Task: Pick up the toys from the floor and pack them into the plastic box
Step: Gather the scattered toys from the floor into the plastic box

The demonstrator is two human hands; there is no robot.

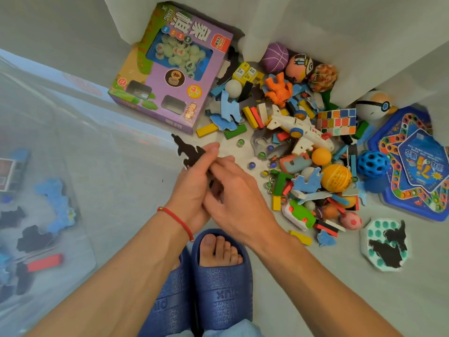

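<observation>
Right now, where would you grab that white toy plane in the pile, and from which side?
Pinch the white toy plane across its narrow body, coming from above. It lies flat on top of the pile with its long body exposed, while blocks and the cube puzzle crowd its sides.

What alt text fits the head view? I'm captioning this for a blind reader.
Both hands, left and right, meet over the floor, holding a black foam puzzle piece. A heap of toys lies to the right, a purple chess box behind, and a clear plastic box with a few pieces stands at left.
</observation>
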